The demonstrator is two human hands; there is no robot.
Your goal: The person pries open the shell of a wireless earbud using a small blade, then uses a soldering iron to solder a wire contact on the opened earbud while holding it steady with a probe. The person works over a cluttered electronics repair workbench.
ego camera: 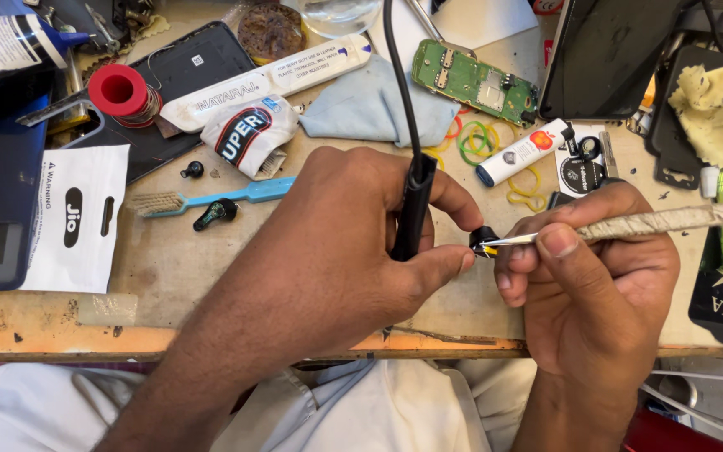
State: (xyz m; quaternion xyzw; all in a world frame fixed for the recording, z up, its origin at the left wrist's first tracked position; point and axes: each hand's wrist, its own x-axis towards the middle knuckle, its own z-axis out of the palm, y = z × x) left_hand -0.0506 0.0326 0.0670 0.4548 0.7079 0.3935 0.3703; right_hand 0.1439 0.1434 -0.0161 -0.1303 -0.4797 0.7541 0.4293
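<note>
Small black part (484, 238) pinched by left hand (353, 251) fingers alongside black rod (412, 209), right hand (596, 293) fingers clamped on cord-wrapped tweezers (629, 226) touching it, cluttered wooden surface (177, 259), blue brush (211, 197) near.

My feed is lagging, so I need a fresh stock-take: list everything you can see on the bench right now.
earbud: 1, black, pinched between both hands
soldering iron: 1, black, upright in left hand
wrapped tool: 1, tan handle, metal tip on earbud
circuit board: 1, green, top centre
cloth: 1, light blue, under board
brush: 1, blue handle, left of centre
second earbud: 1, dark green, below brush
tape roll: 1, red, top left
tubes: 2, white, beside roll
rubber bands: several, green, yellow and orange, centre right
white leaflet: 1, far left
yellow cloth: 1, far right
bench: 1, worn wood
left hand: grips iron
right hand: holds tool
</note>
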